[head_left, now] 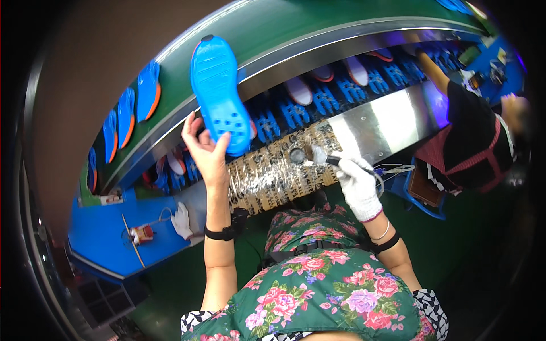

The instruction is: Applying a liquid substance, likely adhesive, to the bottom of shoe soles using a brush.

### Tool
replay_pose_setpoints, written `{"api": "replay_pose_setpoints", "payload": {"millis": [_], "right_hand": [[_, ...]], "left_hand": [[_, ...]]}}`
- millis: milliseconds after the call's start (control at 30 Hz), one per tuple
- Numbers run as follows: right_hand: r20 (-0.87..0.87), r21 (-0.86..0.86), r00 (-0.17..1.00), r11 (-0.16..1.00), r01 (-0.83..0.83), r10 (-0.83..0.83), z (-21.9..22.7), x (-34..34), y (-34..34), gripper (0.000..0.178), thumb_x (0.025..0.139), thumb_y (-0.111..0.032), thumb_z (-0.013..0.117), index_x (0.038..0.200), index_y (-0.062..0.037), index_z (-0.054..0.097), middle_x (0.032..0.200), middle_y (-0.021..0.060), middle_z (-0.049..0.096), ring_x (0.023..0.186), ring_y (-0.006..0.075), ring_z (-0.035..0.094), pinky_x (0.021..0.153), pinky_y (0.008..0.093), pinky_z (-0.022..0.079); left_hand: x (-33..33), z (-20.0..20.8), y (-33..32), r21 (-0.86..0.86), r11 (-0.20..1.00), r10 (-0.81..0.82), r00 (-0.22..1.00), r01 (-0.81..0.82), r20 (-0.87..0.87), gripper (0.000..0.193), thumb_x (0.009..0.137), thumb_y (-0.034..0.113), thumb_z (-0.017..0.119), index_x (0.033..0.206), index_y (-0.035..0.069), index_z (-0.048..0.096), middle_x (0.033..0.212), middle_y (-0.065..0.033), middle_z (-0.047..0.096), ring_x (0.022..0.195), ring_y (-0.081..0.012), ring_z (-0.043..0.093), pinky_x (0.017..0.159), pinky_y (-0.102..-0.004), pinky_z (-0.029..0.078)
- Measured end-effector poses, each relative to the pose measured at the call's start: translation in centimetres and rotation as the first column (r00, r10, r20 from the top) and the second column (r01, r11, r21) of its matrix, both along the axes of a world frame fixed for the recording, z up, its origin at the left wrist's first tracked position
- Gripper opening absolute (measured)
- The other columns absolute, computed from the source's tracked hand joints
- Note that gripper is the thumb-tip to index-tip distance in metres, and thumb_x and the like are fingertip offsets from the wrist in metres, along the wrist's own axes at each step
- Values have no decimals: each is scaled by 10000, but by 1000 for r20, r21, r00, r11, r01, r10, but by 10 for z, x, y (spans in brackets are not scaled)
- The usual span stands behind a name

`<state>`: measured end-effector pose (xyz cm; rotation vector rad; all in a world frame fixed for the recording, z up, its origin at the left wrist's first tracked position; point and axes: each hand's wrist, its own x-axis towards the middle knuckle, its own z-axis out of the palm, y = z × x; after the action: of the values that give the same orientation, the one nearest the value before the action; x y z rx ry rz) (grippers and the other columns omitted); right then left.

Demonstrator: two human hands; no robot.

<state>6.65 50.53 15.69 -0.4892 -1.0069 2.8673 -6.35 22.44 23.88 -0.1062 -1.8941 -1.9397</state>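
My bare left hand (208, 156) pinches the heel end of a blue shoe sole (215, 79), its fingers behind and its thumb on the face with the small square pits. The sole stands tilted up in front of the green conveyor belt, with a dark patch at its toe tip. In a white knit glove, my right hand (359, 184) is closed round the dark handle of a brush (322, 154), whose pale bristle end points left. Just left of the bristles, a small round dark cup (297, 156) sits on the tape-wrapped cardboard work ledge (261, 184).
Several blue soles with orange edges (149, 94) lie on the green belt (284, 28). Under its metal edge runs a row of blue racks (324, 101) with shoe parts. A co-worker (466, 133) stands at right. A blue table (114, 227) at left bears a white glove (182, 220).
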Motion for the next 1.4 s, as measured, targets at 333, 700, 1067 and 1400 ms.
{"api": "replay_pose_setpoints", "payload": {"millis": [333, 700, 1067, 1400], "right_hand": [[-325, 299, 931, 952, -68, 168, 107, -36, -40, 253, 854, 85, 653, 1102, 47, 683, 1177, 230, 688, 970, 231, 692, 799, 287, 569], [-561, 819, 745, 372, 437, 360, 118, -56, -35, 194, 782, 24, 766, 974, 7, 748, 989, 144, 746, 874, 228, 715, 786, 323, 562], [-521, 845, 666, 211, 492, 533, 114, -40, -48, 286, 737, -20, 773, 1016, -82, 780, 1050, 121, 753, 886, 263, 712, 786, 356, 564], [-554, 833, 574, 385, 398, 603, 110, -31, -48, 289, 808, -65, 725, 1095, -81, 753, 1094, 129, 736, 942, 296, 703, 804, 397, 549]], "left_hand": [[57, -52, 24, 664, 681, -608, 743, 307, 280, 706, 772, 196, 665, 1398, -34, 434, 1164, -204, 647, 1021, -321, 676, 910, -442, 576], [94, -32, 71, 966, 254, -684, 715, 48, 144, 987, 885, 866, 228, 1432, 75, 452, 1238, -157, 623, 1074, -320, 641, 928, -479, 546], [97, -51, 72, 790, 592, -638, 691, 157, 340, 998, 884, 863, 252, 1559, 128, 284, 1500, -106, 451, 1345, -274, 470, 1123, -451, 409], [94, -66, 57, 487, 847, -429, 816, 215, 387, 1029, 867, 873, 279, 1578, 133, 204, 1499, -115, 445, 1328, -303, 482, 1111, -471, 423]]}}
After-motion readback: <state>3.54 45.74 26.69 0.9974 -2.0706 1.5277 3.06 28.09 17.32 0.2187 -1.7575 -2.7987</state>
